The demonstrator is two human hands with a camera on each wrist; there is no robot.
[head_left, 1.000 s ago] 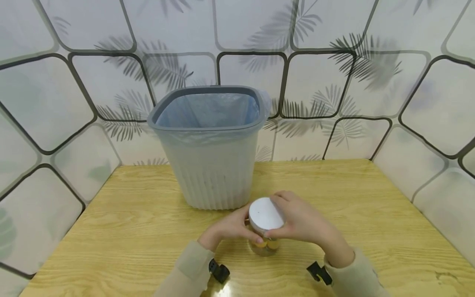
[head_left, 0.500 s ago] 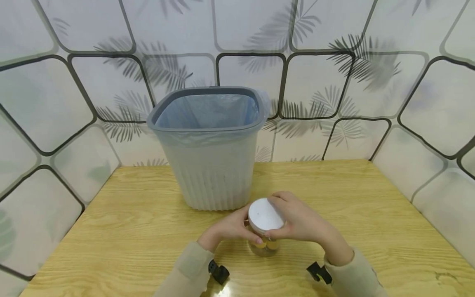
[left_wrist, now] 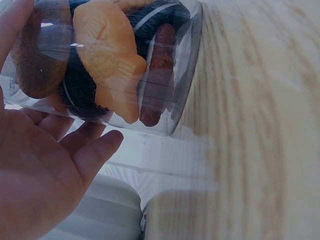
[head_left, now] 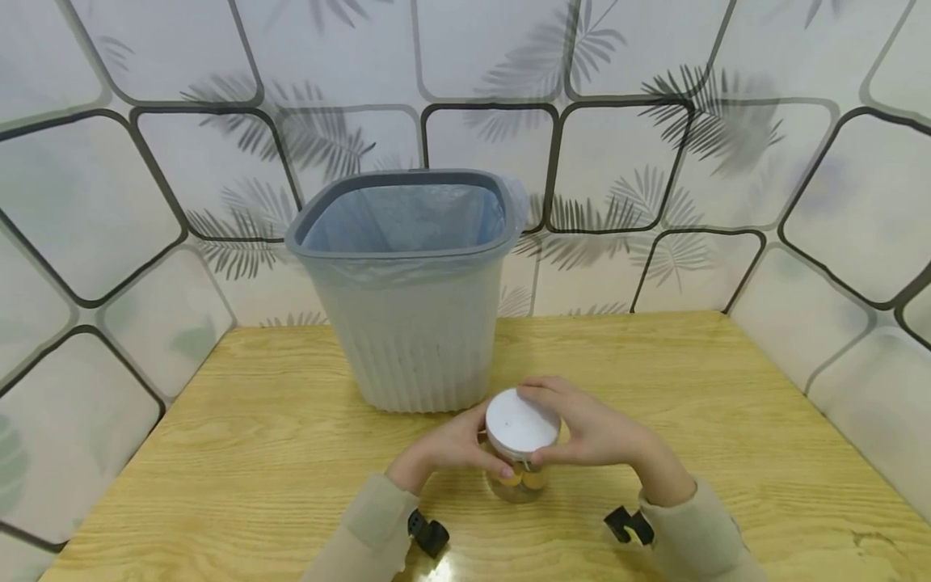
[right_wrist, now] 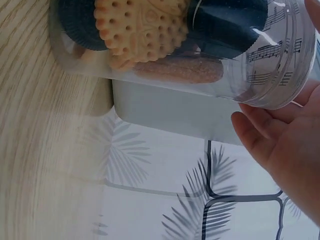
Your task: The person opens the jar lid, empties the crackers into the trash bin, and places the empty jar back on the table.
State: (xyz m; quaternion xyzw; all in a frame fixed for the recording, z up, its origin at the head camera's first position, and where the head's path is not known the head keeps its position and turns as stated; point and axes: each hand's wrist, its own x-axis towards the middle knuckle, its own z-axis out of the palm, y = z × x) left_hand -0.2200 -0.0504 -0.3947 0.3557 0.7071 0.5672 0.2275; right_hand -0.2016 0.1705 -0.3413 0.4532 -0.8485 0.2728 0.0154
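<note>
- Gripping a clear, smooth, round-walled jar [head_left: 518,489], upright on the table in front of the bin, a person uses both hands.
- Left hand [head_left: 452,440]: thumb on the near side, fingers curled round the jar just under the lid.
- Right hand [head_left: 595,430]: thumb and fingers set apart across the lid [head_left: 518,419], clamped on its edge; lid is white, flat, round, sits on the jar.
- Jar contents: fish-shaped, pale orange biscuit [left_wrist: 107,50] with moulded surface; round golden biscuit [right_wrist: 142,27] dotted with holes; dark ridged round cookie [left_wrist: 82,87]; brown speckled oval piece [left_wrist: 42,55]; reddish, rough stick [left_wrist: 160,75].
- Music-notation print [right_wrist: 275,57] at the neck end; cannot tell if on the jar or behind it.
- Bin [head_left: 418,339]: whitish, tapered, ribbed lower wall, grey rounded-square rim; thin translucent liner [head_left: 407,218] folded over it.
- Table [head_left: 254,444]: yellowish wood grain, glossy.
- Wallpaper [head_left: 480,48]: rounded dark outlines, feathery leaves.
- Beige sleeves [head_left: 367,525], black straps [head_left: 429,533] at both wrists.
</note>
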